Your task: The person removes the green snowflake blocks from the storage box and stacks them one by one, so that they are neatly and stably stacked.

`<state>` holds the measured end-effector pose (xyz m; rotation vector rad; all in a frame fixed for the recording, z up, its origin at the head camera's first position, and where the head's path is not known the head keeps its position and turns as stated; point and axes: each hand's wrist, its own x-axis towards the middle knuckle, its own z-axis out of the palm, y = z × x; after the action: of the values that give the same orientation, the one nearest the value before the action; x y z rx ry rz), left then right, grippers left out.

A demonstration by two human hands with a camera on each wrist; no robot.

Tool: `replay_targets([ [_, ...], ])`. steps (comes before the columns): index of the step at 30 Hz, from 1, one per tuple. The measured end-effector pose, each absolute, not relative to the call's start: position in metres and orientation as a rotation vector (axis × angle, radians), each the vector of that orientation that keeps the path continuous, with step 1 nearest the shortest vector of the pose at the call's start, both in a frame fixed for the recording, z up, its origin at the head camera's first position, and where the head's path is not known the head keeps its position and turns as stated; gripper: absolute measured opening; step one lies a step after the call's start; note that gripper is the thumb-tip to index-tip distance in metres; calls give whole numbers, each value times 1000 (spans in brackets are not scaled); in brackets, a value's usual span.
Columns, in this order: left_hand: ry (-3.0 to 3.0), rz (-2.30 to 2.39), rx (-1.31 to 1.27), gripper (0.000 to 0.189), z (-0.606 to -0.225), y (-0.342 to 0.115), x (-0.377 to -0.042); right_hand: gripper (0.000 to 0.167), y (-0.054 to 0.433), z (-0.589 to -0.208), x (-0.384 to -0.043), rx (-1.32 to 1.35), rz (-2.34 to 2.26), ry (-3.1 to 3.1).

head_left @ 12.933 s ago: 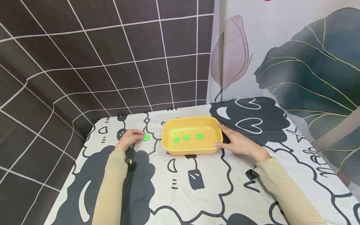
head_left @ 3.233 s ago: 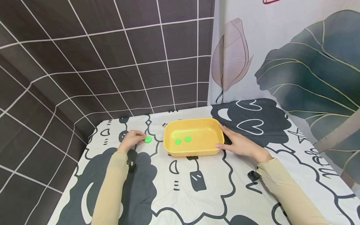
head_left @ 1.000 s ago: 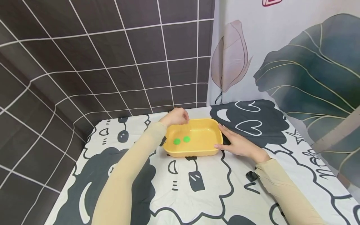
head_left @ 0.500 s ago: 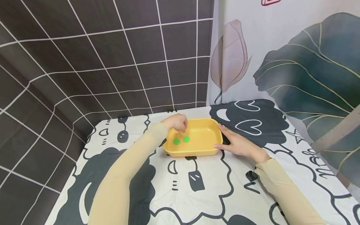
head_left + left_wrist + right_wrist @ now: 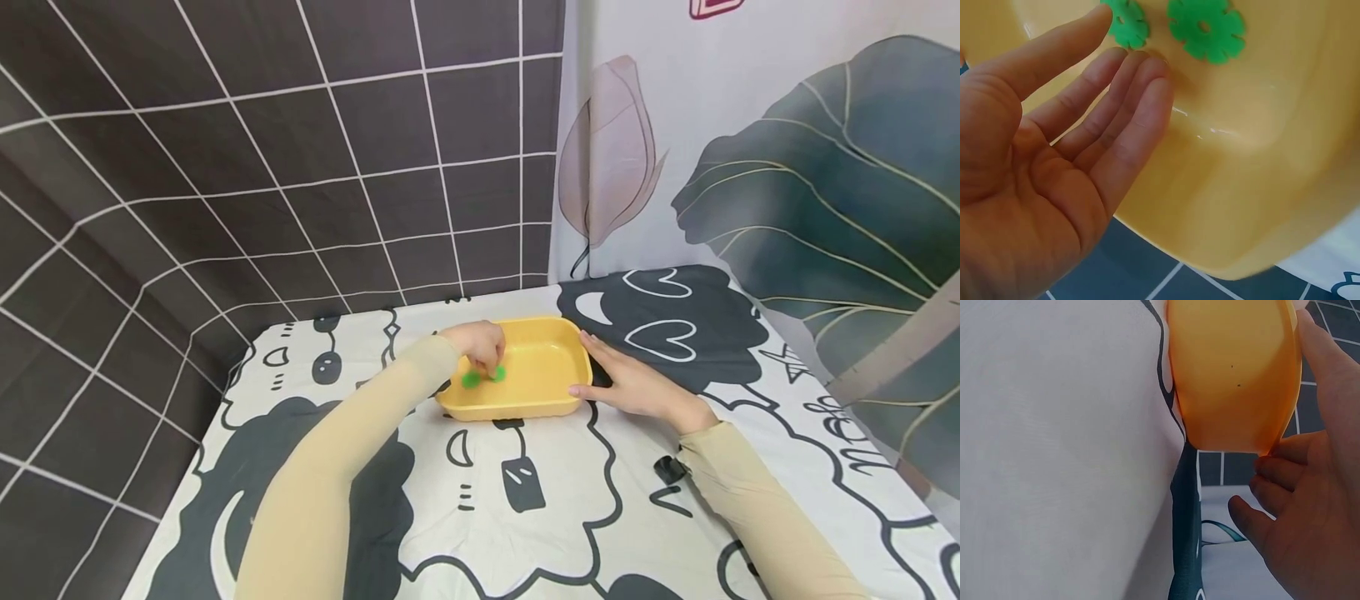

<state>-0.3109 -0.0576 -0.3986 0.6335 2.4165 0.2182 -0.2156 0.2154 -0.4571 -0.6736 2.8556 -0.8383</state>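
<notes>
My left hand [image 5: 480, 344] reaches into the yellow plastic tray [image 5: 555, 375] at its left side. Two small green flower-shaped discs lie on the tray floor. My fingertips are right at the right-hand disc [image 5: 499, 374]; the other disc [image 5: 470, 379] lies just left of it. In the left wrist view my thumb overlaps the edge of one notched disc [image 5: 1137, 25], with the fingers loosely bent below it. A second disc [image 5: 1216, 31] with a centre hole lies beside it. My right hand [image 5: 633, 383] holds the tray's right end, its thumb over the near rim and fingers along the outer wall.
The tray stands on a white cloth [image 5: 570, 500] with black cartoon prints. A dark grid-patterned sheet [image 5: 337, 167] hangs behind and to the left, a leaf-print curtain [image 5: 810, 192] to the right. My left sleeve [image 5: 337, 467] hides part of the cloth.
The tray held three discs at first, then two. My left hand moved from a disc on the cloth, now behind my sleeve, into the tray and down to a disc. Right hand stayed put.
</notes>
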Motion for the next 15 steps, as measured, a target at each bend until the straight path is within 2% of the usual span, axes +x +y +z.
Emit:
replay_targets([
  [8, 2425, 117, 657, 34, -406, -47, -311, 107, 214, -457, -215, -679, -846, 2849],
  [15, 2393, 125, 664, 29, -411, -45, -316, 105, 216, -458, -214, -684, -842, 2866],
])
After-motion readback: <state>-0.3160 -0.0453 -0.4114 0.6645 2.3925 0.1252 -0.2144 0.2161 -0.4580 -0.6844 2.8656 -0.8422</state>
